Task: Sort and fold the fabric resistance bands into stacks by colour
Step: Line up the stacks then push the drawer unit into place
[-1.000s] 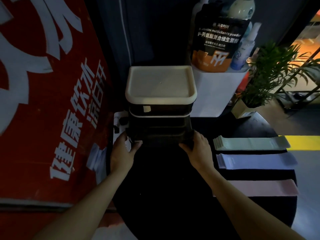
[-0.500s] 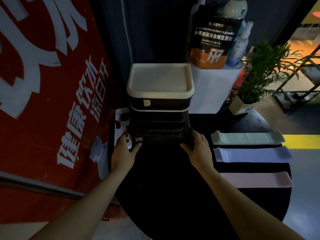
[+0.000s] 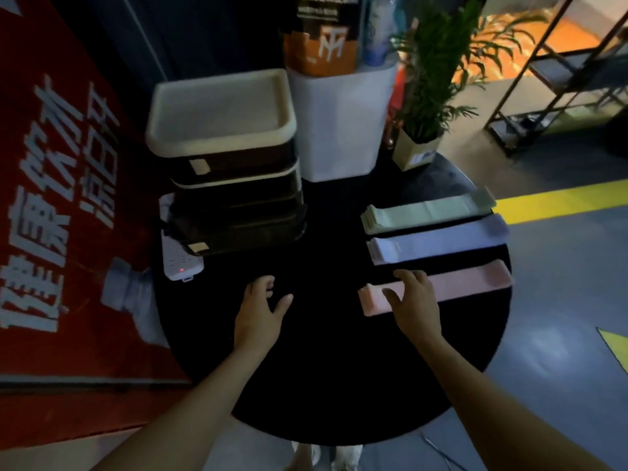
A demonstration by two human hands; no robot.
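The black drawer unit [image 3: 234, 198] has been released: the left hand [image 3: 260, 312] is held spread and empty above the bench [image 3: 323, 385], while the right hand [image 3: 413, 304], fingers [image 3: 407, 277] loosely extended, is laid on the pink band stack [image 3: 475, 283], so sorting appears near completion.

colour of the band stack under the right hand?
Pink stack, head view; right hand over it.

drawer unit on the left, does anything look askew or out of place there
Yes. The bottom drawer of the stacked drawer unit sits skewed, its front edge off line with the tiers above. A white power strip pokes out beside it.
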